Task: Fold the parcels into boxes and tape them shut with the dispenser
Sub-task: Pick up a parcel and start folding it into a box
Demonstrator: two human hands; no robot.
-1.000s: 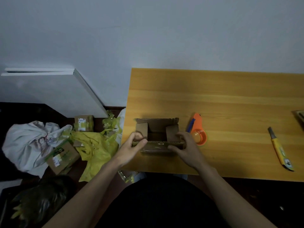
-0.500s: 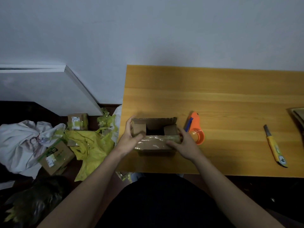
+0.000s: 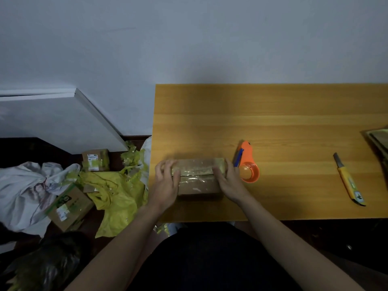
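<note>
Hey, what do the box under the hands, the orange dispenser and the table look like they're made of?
Box: brown cardboard, matte, with glossy clear tape across its top; the glare shows it. Orange dispenser: probably moulded plastic, uniform bright colour, smooth, with a blue part. Table: wood or wood-look laminate; grain lines run lengthwise, with a slight sheen. Which one, the view cannot settle.

Small floor box (image 3: 96,160): white label with a dark strip and green marks — print too small to read.
Larger floor box (image 3: 70,206): green logo and a white sticker — no legible words.
Yellow knife (image 3: 349,184): dark emblem near the handle's end, unreadable.
Readable text: none.
</note>
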